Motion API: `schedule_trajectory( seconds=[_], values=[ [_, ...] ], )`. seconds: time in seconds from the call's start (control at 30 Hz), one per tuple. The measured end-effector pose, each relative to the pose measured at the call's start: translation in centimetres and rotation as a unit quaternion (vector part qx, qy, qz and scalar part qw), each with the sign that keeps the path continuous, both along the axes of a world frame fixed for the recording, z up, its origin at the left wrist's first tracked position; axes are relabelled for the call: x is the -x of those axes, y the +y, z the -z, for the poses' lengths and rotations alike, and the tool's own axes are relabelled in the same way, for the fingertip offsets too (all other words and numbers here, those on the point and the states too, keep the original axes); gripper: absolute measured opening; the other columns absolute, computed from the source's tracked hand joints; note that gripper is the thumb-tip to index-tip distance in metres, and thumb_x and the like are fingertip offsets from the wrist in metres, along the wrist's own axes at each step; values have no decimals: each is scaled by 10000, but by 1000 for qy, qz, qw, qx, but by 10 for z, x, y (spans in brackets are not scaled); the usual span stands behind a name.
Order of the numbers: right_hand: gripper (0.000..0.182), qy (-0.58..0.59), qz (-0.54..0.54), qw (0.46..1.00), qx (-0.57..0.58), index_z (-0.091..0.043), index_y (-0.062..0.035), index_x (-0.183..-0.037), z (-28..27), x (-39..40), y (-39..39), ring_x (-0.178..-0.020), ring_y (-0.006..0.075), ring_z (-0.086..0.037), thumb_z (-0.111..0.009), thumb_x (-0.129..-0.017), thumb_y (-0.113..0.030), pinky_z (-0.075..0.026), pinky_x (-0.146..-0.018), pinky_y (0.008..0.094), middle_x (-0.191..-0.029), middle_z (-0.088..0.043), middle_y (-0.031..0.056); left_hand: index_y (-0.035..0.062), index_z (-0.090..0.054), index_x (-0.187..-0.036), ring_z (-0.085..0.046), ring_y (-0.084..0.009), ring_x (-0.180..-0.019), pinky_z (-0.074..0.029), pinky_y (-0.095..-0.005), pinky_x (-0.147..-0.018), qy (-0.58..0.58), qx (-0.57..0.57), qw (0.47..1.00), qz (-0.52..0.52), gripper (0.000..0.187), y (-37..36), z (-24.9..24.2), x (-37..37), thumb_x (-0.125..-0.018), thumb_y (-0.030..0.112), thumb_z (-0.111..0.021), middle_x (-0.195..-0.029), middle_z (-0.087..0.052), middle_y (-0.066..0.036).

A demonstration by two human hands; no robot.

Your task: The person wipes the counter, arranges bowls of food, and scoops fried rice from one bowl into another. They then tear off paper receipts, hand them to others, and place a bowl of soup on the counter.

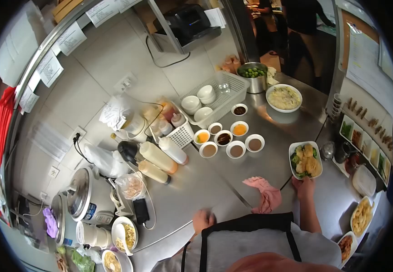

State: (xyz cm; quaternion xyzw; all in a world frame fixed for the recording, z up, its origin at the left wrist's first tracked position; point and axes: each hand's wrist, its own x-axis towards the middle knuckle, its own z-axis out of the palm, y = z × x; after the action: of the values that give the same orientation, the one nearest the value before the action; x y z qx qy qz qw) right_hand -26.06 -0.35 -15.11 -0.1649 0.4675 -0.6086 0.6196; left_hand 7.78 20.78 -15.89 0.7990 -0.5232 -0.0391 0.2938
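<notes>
My right hand (pixel 303 185) grips the near rim of a white square bowl (pixel 306 160) filled with broccoli and golden-brown pieces. At the counter's front edge, left of a crumpled pink cloth (pixel 267 194), is my left hand (pixel 202 220). Its fingers are curled and partly blurred, and whether they hold anything cannot be made out. Several small white bowls of sauce (pixel 236 149) stand together beyond the cloth.
Squeeze bottles (pixel 158 156) and a white basket (pixel 179 135) stand left of the sauces. A rice cooker (pixel 86 192) is farther left. At the back are a metal pot (pixel 254 79) and a large bowl (pixel 284 98). People (pixel 303 27) stand beyond the opening.
</notes>
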Motion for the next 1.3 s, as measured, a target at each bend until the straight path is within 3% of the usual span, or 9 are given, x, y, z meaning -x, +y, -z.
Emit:
schedule_trajectory(
  seconds=[0.17,0.37,0.7,0.83,0.9,1.03,1.1,1.17,1.3],
  values=[
    [362,23,-31,999,8,-308,-104,-1159,-25,-11,-74,-725,231,-596,-319,-798,-83,-481,-621,350,-958,-524,124,65,-552,-833,-502,-330,-718,-400,-415,-616,-34,20,999,-5,220,-2,-11,6,-645,175,-578,-757,-521,-142],
    [391,-49,72,996,-28,-288,-150,-1183,-5,-6,-166,-788,234,-593,-306,-802,-62,-441,-717,383,-1024,-501,71,54,-547,-836,-510,-324,-674,-407,-410,-592,-20,36,999,7,218,-5,-12,6,-646,159,-570,-697,-518,-137],
    [575,-44,208,976,-36,-137,-190,-1244,-4,-7,-230,-811,270,-589,-392,-757,-21,-433,-734,384,-1137,-426,104,64,-534,-804,-504,-311,-658,-401,-408,-570,-44,23,999,5,173,-7,-17,10,-658,152,-563,-696,-508,-120],
    [553,-96,142,985,14,-137,-184,-1218,0,-1,-245,-800,259,-590,-423,-764,-46,-438,-696,365,-1107,-452,100,67,-529,-795,-502,-311,-658,-397,-409,-564,-66,26,997,5,165,-7,-23,13,-660,154,-561,-697,-506,-116],
    [492,-45,190,980,-34,-195,-174,-1213,-19,-13,-240,-796,244,-589,-430,-790,-87,-436,-652,338,-1082,-479,92,70,-527,-797,-501,-312,-658,-396,-409,-563,-67,18,998,7,164,-6,-19,10,-661,154,-560,-699,-504,-117],
    [433,-19,149,987,-49,-212,-142,-1163,-10,-13,-242,-774,257,-591,-431,-792,-110,-446,-704,376,-1016,-495,115,77,-529,-807,-502,-314,-663,-396,-409,-564,-61,21,998,9,169,-5,-16,9,-668,172,-550,-706,-506,-120],
    [401,-18,125,992,-25,-232,-136,-1153,5,-13,-230,-780,255,-585,-431,-806,-133,-450,-694,378,-996,-501,124,79,-531,-813,-505,-315,-668,-397,-412,-567,-58,17,998,7,175,-6,-18,9,-673,182,-545,-709,-509,-121],
    [412,-126,-1,992,26,-232,-133,-1159,76,5,-246,-783,250,-573,-448,-808,-144,-456,-666,373,-933,-512,121,79,-534,-814,-508,-314,-676,-402,-413,-575,-55,13,998,8,179,-6,-18,8,-677,193,-540,-715,-512,-122],
    [418,-45,-33,998,11,-287,-130,-1170,19,-31,-149,-741,220,-559,-467,-793,-134,-457,-633,340,-838,-516,89,83,-549,-840,-515,-315,-690,-412,-411,-595,-51,-3,999,13,198,-3,-14,5,-681,199,-537,-726,-520,-125]
  ],
)
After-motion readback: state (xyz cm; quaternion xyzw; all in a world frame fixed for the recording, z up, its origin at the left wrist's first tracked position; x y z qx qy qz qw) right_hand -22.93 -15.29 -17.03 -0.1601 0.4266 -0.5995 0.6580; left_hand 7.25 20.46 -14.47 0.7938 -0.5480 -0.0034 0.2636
